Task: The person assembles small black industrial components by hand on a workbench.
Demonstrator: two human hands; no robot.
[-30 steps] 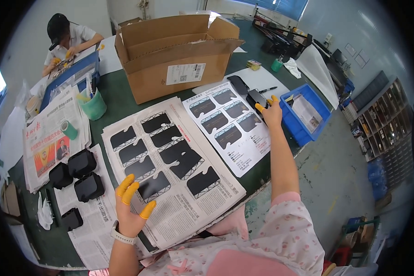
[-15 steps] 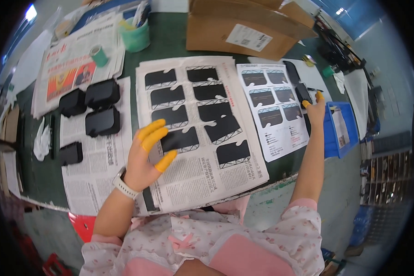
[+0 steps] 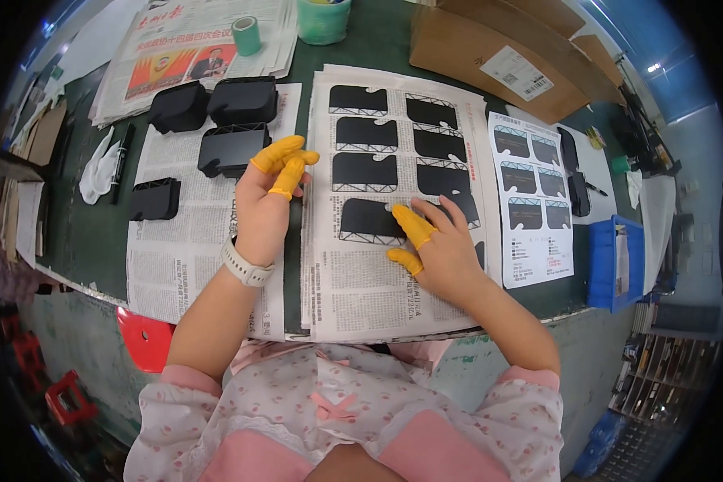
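My left hand (image 3: pixel 271 189), in yellow finger cots, is closed with thumb and fingers pressed together beside a stack of black plates (image 3: pixel 234 151); anything between the fingertips is too small or hidden to make out. My right hand (image 3: pixel 438 245), also with yellow finger cots, has its fingers spread over the middle newspaper (image 3: pixel 361 301). Its index fingertip is at the right end of a black plate (image 3: pixel 365 217) with a notched corner and a lattice edge. Similar plates (image 3: pixel 363 172) lie in two columns above; my right hand partly hides the right column.
More black stacks (image 3: pixel 178 107) and a small one (image 3: pixel 155 199) sit on the left newspaper. A printed sheet (image 3: pixel 537 241), black blocks (image 3: pixel 578 194), a pen (image 3: pixel 596 189) and a blue bin (image 3: pixel 616 261) are at right. A cardboard box (image 3: pixel 490 60) and green tape roll (image 3: pixel 247 36) stand behind.
My right hand has come left from the black blocks to the middle newspaper. My left hand has gone from spread fingers over the plates to closed fingers beside the left stack. The view has shifted.
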